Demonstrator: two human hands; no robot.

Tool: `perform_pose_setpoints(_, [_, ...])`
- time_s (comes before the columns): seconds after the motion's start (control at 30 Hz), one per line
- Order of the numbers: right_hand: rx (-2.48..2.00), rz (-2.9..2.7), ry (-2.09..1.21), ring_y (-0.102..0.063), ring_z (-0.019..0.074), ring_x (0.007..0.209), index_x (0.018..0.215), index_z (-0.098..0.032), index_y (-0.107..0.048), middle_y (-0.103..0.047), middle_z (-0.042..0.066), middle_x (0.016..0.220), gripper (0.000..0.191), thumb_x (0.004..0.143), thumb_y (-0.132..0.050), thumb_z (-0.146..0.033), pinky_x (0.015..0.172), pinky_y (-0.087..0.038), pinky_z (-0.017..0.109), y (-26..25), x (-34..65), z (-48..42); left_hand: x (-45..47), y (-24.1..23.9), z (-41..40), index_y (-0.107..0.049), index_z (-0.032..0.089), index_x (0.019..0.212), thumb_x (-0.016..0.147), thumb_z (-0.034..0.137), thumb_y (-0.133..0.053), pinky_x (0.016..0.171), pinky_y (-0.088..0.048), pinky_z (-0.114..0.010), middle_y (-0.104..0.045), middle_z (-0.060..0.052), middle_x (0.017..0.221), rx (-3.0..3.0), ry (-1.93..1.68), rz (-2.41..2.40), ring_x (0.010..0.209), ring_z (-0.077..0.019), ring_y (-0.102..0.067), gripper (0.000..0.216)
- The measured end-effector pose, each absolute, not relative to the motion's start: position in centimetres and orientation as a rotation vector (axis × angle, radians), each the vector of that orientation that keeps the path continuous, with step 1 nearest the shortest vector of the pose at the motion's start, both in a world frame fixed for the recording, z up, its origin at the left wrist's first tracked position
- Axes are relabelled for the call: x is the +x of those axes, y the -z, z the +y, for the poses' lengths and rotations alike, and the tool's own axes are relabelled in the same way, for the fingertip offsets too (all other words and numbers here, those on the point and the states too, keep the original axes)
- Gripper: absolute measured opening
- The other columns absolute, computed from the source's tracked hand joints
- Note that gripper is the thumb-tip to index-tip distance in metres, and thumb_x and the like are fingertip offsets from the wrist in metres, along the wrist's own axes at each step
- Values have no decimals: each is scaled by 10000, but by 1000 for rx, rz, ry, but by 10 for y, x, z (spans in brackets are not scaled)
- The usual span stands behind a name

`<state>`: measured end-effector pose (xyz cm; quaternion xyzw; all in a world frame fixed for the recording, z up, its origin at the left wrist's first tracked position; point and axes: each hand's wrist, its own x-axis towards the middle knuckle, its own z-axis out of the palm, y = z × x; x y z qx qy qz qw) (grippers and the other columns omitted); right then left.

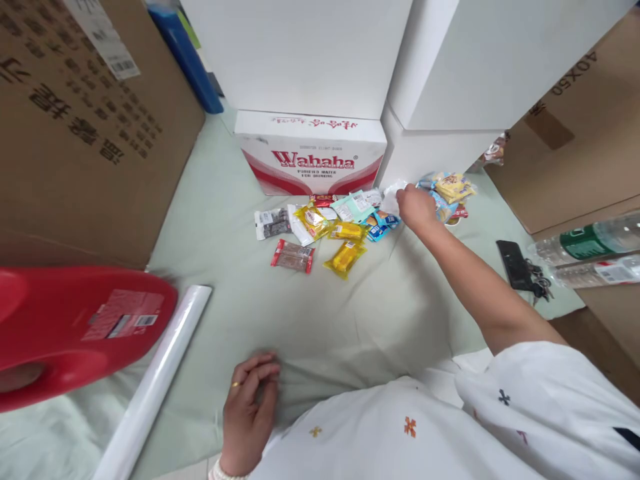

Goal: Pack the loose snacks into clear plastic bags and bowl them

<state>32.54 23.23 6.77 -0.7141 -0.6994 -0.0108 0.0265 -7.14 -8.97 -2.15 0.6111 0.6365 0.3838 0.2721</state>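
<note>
My right hand (416, 205) is closed on a white packet (393, 197) at the right end of a spread of wrapped snacks. Just beyond that hand lies a heap of snack packs, a yellow one (454, 187) on top. To its left are blue packs (378, 225), a pale green packet (354, 207) and yellow-wrapped snacks (345, 257). Farther left sit a clear pack with dark contents (273, 223) and a red-ended brown pack (293, 256). My left hand (251, 403) rests on the cloth near my body, fingers loosely bent and holding nothing visible.
A Wahaha water carton (313, 157) stands behind the snacks, against white boxes (305, 53). Large cardboard boxes (90, 153) flank both sides. On the left lie a red jug (75, 333) and a white roll (155, 380); on the right, a black phone-like object (514, 264), keys (539, 281) and plastic bottles (590, 243).
</note>
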Motion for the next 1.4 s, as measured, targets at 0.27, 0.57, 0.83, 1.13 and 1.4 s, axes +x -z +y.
perform_pose_setpoints(0.27, [-1463, -852, -1598, -252, 46, 449, 877, -194, -666, -528, -55, 631, 419, 649, -849, -495, 437, -182, 218, -37, 250, 65, 8, 5, -13, -660, 205, 1132, 910, 439, -676, 707, -561, -290, -654, -68, 1036, 1119, -955, 1239, 914, -190, -661, 323])
perform_pose_setpoints(0.57, [-1450, -485, -1835, -217, 18, 425, 795, -177, -624, -538, -63, 589, 383, 616, -869, -410, 403, -65, 192, -18, 254, 0, 69, 39, 34, -734, 183, 823, 822, 368, -749, 642, -435, -251, -575, 14, 714, 1262, -855, 982, 663, -123, -522, 186])
perform_pose_setpoints(0.83, [-1400, -740, -1319, -482, 106, 625, 986, -246, -650, -611, 18, 883, 397, 777, -807, -545, 511, -413, 217, -37, 284, 6, 58, 35, 32, -701, 177, 783, 826, 625, -723, 504, -381, -230, -541, 46, 561, 1091, -729, 971, 503, -96, -456, 451])
perform_pose_setpoints(1.13, [-1553, -1380, -1409, -580, 158, 674, 951, -221, -734, -662, 9, 757, 341, 888, -706, -555, 644, -463, 286, -38, 287, 28, 51, 23, 36, -667, 178, 866, 796, 587, -779, 488, -326, -206, -484, 76, 565, 1057, -683, 854, 495, -68, -399, 429])
perform_pose_setpoints(1.4, [-1665, -1225, -692, -641, 207, 951, 1086, -246, -689, -683, 72, 1090, 321, 917, -674, -518, 867, -524, 357, -34, 276, 43, 52, 27, 36, -650, 163, 946, 783, 535, -805, 520, -447, -238, -687, 5, 683, 803, -713, 746, 534, -111, -611, 434])
